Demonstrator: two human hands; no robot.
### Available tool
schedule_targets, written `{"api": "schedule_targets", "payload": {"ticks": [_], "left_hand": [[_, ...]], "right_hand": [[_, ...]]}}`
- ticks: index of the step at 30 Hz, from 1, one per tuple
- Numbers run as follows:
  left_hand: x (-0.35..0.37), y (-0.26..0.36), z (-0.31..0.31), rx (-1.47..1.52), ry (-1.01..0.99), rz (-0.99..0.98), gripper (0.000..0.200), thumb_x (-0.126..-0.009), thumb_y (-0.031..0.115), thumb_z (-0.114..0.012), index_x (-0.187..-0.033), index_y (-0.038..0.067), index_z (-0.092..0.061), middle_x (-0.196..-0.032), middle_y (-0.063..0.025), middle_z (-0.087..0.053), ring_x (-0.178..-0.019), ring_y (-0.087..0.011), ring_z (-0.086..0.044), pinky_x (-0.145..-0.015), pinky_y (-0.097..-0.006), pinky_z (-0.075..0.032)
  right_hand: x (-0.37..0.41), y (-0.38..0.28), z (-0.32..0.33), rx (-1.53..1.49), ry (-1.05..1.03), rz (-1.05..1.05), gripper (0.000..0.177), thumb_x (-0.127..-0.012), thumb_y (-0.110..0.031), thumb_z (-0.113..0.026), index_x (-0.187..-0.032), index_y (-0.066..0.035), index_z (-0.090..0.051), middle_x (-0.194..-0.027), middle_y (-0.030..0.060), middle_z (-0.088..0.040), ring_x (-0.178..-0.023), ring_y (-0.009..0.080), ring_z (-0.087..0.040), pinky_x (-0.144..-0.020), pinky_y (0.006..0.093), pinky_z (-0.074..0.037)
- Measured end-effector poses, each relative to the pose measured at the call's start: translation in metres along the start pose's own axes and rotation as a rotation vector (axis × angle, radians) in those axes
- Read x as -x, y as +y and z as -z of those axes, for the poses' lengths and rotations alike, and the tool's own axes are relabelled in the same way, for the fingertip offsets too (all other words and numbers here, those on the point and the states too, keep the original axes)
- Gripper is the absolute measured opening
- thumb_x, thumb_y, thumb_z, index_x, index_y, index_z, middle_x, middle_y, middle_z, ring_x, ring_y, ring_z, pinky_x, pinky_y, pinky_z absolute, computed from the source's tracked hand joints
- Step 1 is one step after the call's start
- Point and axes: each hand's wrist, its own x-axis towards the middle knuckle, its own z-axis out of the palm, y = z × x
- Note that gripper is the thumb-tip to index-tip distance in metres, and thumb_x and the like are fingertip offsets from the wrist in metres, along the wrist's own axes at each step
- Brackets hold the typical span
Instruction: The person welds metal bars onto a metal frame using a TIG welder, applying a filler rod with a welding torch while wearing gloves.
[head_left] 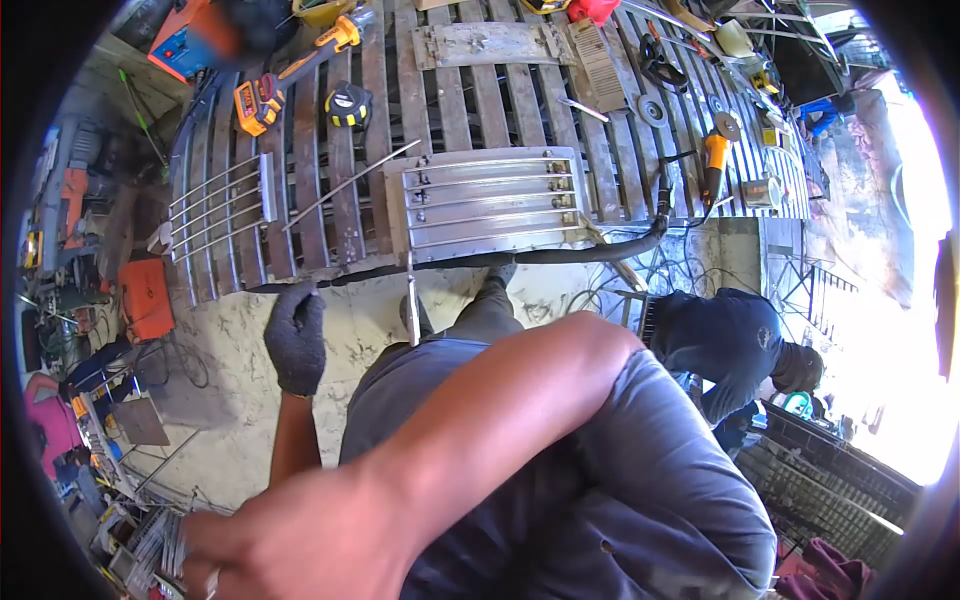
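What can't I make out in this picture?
All in the head view:
- Right hand: fingers blurred, cut off by the bottom edge.
- Gloved left hand: its curled fingers hide whether it holds anything.
- Print on the card: too small.
- Tape measure markings: too small.

The left hand (296, 340) has a dark grey glove (300, 350). The counter (408, 80) is striped with brown-grey slats; on it, a silvery grille (490, 200), yellow-and-black tape measure (349, 105) and orange-yellow grinder (716, 155). Its near edge has a black cable (560, 256). The sleeve (680, 470) is blue-grey.
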Motion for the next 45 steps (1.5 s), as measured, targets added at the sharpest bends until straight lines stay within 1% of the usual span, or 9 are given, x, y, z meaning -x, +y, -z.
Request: {"api": "schedule_targets", "payload": {"ticks": [2, 3, 10, 19, 23, 31, 34, 37, 45], "left_hand": [[0.01, -0.005, 0.005, 0.076, -0.025, 0.068, 0.024, -0.103, 0.006, -0.077, -0.126, -0.001, -0.076, -0.116, -0.0096, -0.079, -0.102, -0.0161, -0.073, -0.094, -0.0322, -0.059], [0.016, -0.011, 0.004, 0.112, -0.047, 0.088, 0.025, -0.102, 0.007, -0.078, -0.126, -0.001, -0.076, -0.116, -0.0092, -0.079, -0.103, -0.0159, -0.073, -0.094, -0.0323, -0.059], [0.021, 0.031, -0.025, 0.008, -0.22, -0.091, 0.04, -0.09, 0.003, -0.09, -0.127, 0.001, -0.074, -0.104, -0.0109, -0.082, -0.092, -0.0171, -0.079, -0.086, -0.0341, -0.063], [-0.037, 0.054, -0.088, 0.158, -0.434, -0.174, 0.041, -0.094, 0.009, -0.087, -0.132, 0.004, -0.073, -0.106, -0.0152, -0.083, -0.092, -0.0285, -0.083, -0.087, -0.0387, -0.065], [-0.057, 0.039, -0.105, 0.12, -0.463, -0.301, 0.044, -0.092, 0.008, -0.088, -0.132, 0.004, -0.073, -0.105, -0.0147, -0.083, -0.096, -0.031, -0.083, -0.086, -0.0407, -0.065], [-0.071, 0.02, -0.126, 0.015, -0.358, -0.267, 0.052, -0.089, 0.01, -0.092, -0.136, 0.004, -0.071, -0.108, -0.0142, -0.081, -0.094, -0.0289, -0.079, -0.084, -0.0404, -0.062], [-0.078, 0.011, -0.128, -0.036, -0.306, -0.185, 0.057, -0.088, 0.011, -0.093, -0.139, 0.004, -0.069, -0.106, -0.0121, -0.077, -0.092, -0.0256, -0.075, -0.084, -0.039, -0.061], [-0.078, 0.0, -0.123, -0.071, -0.28, -0.168, 0.06, -0.087, 0.01, -0.094, -0.14, 0.005, -0.068, -0.105, -0.0113, -0.072, -0.089, -0.0237, -0.071, -0.082, -0.0384, -0.059], [-0.07, -0.018, -0.113, -0.059, -0.271, -0.144, 0.059, -0.087, 0.005, -0.091, -0.141, 0.005, -0.067, -0.098, -0.0099, -0.067, -0.086, -0.0228, -0.066, -0.079, -0.0376, -0.056]], "right_hand": [[0.031, 0.014, -0.006, 0.184, 0.051, 0.02, 0.031, -0.086, -0.026, -0.074, -0.109, -0.007, -0.065, -0.09, 0.0082, -0.061, -0.08, 0.0231, -0.066, -0.06, 0.0383, -0.051], [0.044, 0.023, 0.002, 0.219, 0.039, -0.052, 0.029, -0.086, -0.028, -0.074, -0.106, -0.008, -0.064, -0.095, 0.0114, -0.063, -0.083, 0.024, -0.069, -0.061, 0.0387, -0.056], [0.212, 0.059, 0.04, 0.413, -0.136, -1.091, 0.017, -0.1, -0.015, -0.077, -0.112, -0.003, -0.072, -0.111, 0.0171, -0.069, -0.094, 0.0389, -0.074, -0.08, 0.0476, -0.064], [0.261, 0.082, 0.078, -0.064, 0.183, -1.76, 0.034, -0.108, -0.02, -0.076, -0.128, 0.008, -0.074, -0.102, 0.0112, -0.078, -0.081, 0.009, -0.067, -0.07, 0.0307, -0.056], [0.281, 0.108, 0.084, -0.252, 0.538, -1.693, 0.028, -0.104, -0.015, -0.078, -0.125, 0.004, -0.079, -0.091, 0.007, -0.078, -0.075, 0.0083, -0.065, -0.068, 0.0295, -0.055], [0.286, 0.147, 0.106, -0.073, 0.285, -1.699, 0.015, -0.1, -0.005, -0.08, -0.112, 0.003, -0.079, -0.088, 0.0064, -0.076, -0.079, 0.0131, -0.071, -0.071, 0.031, -0.057], [0.312, 0.171, 0.101, 0.484, 0.173, -1.25, 0.015, -0.095, -0.005, -0.08, -0.109, -0.004, -0.081, -0.102, 0.0107, -0.075, -0.09, 0.0297, -0.076, -0.078, 0.0397, -0.06], [0.323, 0.187, 0.09, 0.605, 0.156, -1.219, 0.013, -0.092, -0.004, -0.08, -0.106, -0.006, -0.081, -0.107, 0.0125, -0.072, -0.097, 0.037, -0.073, -0.083, 0.0452, -0.06], [0.329, 0.199, 0.073, 0.71, 0.15, -1.237, 0.017, -0.091, -0.002, -0.08, -0.106, -0.008, -0.084, -0.107, 0.0104, -0.071, -0.097, 0.0346, -0.072, -0.085, 0.0464, -0.059]]}}
